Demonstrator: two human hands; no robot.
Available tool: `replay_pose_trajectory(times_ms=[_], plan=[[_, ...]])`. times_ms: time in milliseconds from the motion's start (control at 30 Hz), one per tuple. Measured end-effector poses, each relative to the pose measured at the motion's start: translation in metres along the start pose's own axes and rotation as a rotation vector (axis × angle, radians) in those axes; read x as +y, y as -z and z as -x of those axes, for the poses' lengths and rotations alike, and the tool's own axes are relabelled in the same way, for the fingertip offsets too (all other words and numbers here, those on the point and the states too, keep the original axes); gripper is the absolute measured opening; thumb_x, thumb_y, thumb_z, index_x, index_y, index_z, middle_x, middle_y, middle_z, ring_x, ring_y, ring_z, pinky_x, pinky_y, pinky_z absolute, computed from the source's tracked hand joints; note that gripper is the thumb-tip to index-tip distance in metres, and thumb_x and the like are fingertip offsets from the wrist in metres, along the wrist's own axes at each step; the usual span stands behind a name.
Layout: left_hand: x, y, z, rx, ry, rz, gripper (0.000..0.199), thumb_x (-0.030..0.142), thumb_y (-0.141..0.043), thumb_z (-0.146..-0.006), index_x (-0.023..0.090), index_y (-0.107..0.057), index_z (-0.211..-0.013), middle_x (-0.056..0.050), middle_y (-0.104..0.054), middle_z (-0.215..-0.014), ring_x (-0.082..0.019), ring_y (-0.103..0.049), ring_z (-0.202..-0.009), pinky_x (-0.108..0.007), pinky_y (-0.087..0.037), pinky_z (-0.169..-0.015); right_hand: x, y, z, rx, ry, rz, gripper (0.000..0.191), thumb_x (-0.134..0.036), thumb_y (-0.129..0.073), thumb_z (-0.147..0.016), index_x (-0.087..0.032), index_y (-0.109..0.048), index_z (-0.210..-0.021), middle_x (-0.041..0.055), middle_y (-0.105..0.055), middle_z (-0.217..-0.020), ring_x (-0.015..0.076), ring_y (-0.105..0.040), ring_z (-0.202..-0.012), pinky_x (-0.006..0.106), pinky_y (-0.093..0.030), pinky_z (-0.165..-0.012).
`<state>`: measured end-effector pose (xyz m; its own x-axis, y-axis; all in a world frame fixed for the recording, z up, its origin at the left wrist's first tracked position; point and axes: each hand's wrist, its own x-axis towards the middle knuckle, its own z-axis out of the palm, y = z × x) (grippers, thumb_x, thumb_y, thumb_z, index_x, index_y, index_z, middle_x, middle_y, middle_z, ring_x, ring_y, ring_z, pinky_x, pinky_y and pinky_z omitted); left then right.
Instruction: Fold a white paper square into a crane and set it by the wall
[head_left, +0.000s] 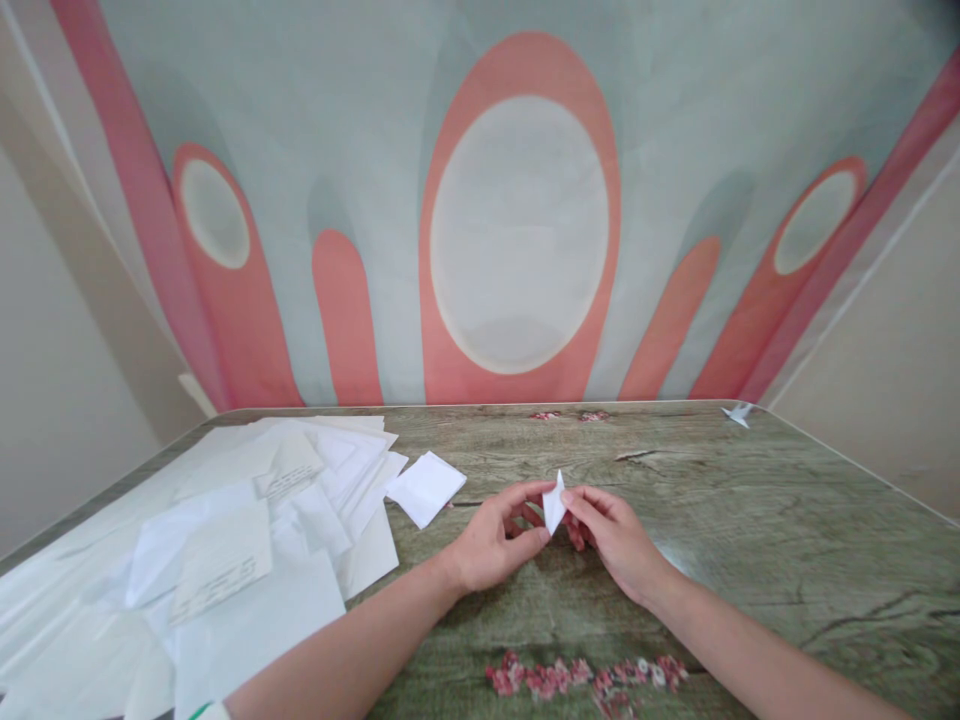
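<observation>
A small piece of folded white paper (554, 505), pointed at the top, is held upright just above the table between both hands. My left hand (499, 538) grips it from the left, the thumb at its lower edge and the index finger near its upper part. On the other side, my right hand (611, 535) pinches its right edge between thumb and fingers. Left of my hands lies a small stack of square white paper (426, 489). The far side of the folded piece is hidden from me.
A large spread of loose white sheets (262, 610) covers the table's left side, some with printed lines. One small folded paper figure (739, 413) sits at the far right corner. The wood-grain table (787, 560), with pink flower patterns, meets a patterned backdrop (517, 390) behind.
</observation>
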<state>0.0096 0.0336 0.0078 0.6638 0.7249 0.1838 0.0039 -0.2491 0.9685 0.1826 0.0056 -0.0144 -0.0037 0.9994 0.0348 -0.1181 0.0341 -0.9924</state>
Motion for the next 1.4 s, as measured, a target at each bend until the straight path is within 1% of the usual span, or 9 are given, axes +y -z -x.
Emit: replay_pose_trajectory(times_ms=[233, 333, 600, 767, 900, 1033, 1133, 1233, 1400], plan=[[-0.006, -0.002, -0.002, 0.052, 0.003, -0.027, 0.043, 0.022, -0.06, -0.077, 0.013, -0.049, -0.117, -0.006, -0.058, -0.09, -0.014, -0.053, -0.077, -0.024, -0.044, -0.066, -0.002, -0.003, 0.003, -0.016, 0.029, 0.1, 0.031, -0.043, -0.054, -0.082, -0.015, -0.058, -0.071, -0.0029, -0.05, -0.054, 0.0094, -0.043, -0.05, 0.022, -0.035, -0.048], [-0.01, -0.003, -0.002, 0.075, 0.008, -0.054, 0.039, 0.024, -0.06, -0.078, 0.014, -0.051, -0.114, -0.007, -0.06, -0.092, -0.015, -0.055, -0.078, -0.024, -0.045, -0.066, -0.002, -0.003, 0.003, -0.026, 0.037, 0.125, 0.032, -0.046, -0.053, -0.082, -0.016, -0.058, -0.072, -0.0029, -0.05, -0.054, 0.0101, -0.044, -0.05, 0.022, -0.036, -0.048], [-0.011, 0.001, -0.003, 0.142, -0.059, -0.19, 0.029, 0.027, -0.064, -0.076, 0.019, -0.063, -0.104, -0.006, -0.058, -0.095, -0.015, -0.056, -0.079, -0.022, -0.044, -0.063, -0.002, -0.002, 0.002, -0.034, 0.037, 0.141, 0.032, -0.045, -0.052, -0.083, -0.016, -0.057, -0.07, -0.0031, -0.05, -0.054, 0.0095, -0.044, -0.049, 0.022, -0.036, -0.048], [-0.011, 0.0, -0.004, 0.177, -0.089, -0.199, 0.02, 0.026, -0.064, -0.076, 0.021, -0.07, -0.094, -0.006, -0.06, -0.091, -0.014, -0.057, -0.077, -0.02, -0.042, -0.057, -0.002, -0.003, 0.003, -0.027, 0.025, 0.129, 0.033, -0.047, -0.053, -0.082, -0.016, -0.058, -0.072, -0.003, -0.05, -0.054, 0.0094, -0.044, -0.048, 0.022, -0.036, -0.047], [-0.011, 0.0, -0.005, 0.217, -0.081, -0.2, 0.019, 0.026, -0.065, -0.076, 0.021, -0.07, -0.093, -0.006, -0.061, -0.089, -0.015, -0.057, -0.079, -0.02, -0.042, -0.058, -0.003, -0.003, 0.003, -0.047, 0.016, 0.106, 0.033, -0.048, -0.051, -0.083, -0.016, -0.059, -0.077, -0.0024, -0.051, -0.056, 0.0103, -0.046, -0.051, 0.022, -0.037, -0.047], [-0.011, 0.002, -0.006, 0.263, -0.078, -0.179, 0.02, 0.028, -0.062, -0.078, 0.02, -0.07, -0.095, -0.006, -0.062, -0.09, -0.016, -0.057, -0.082, -0.021, -0.043, -0.06, -0.005, -0.004, 0.005, -0.129, 0.036, 0.112, 0.031, -0.046, -0.051, -0.084, -0.016, -0.058, -0.087, -0.0025, -0.052, -0.059, 0.0101, -0.047, -0.053, 0.021, -0.038, -0.049], [-0.012, 0.004, -0.006, 0.268, -0.057, -0.138, 0.023, 0.03, -0.061, -0.079, 0.02, -0.069, -0.098, -0.007, -0.06, -0.091, -0.016, -0.056, -0.079, -0.021, -0.044, -0.057, -0.007, -0.004, 0.006, -0.173, 0.042, 0.128, 0.031, -0.045, -0.052, -0.083, -0.017, -0.058, -0.093, -0.0028, -0.053, -0.06, 0.0099, -0.047, -0.053, 0.021, -0.038, -0.05], [-0.013, 0.004, -0.007, 0.271, -0.045, -0.126, 0.023, 0.03, -0.06, -0.079, 0.02, -0.069, -0.098, -0.007, -0.06, -0.092, -0.016, -0.055, -0.078, -0.021, -0.044, -0.056, -0.009, -0.004, 0.006, -0.186, 0.037, 0.136, 0.033, -0.046, -0.053, -0.082, -0.017, -0.057, -0.097, -0.0024, -0.054, -0.062, 0.0103, -0.049, -0.055, 0.021, -0.038, -0.05], [-0.014, 0.005, -0.006, 0.279, -0.048, -0.172, 0.023, 0.028, -0.06, -0.079, 0.021, -0.069, -0.099, -0.007, -0.061, -0.091, -0.018, -0.056, -0.084, -0.022, -0.045, -0.061, -0.008, -0.003, 0.006, -0.186, 0.03, 0.142, 0.035, -0.045, -0.056, -0.08, -0.017, -0.056, -0.101, -0.0017, -0.054, -0.065, 0.0107, -0.051, -0.056, 0.022, -0.039, -0.05]])
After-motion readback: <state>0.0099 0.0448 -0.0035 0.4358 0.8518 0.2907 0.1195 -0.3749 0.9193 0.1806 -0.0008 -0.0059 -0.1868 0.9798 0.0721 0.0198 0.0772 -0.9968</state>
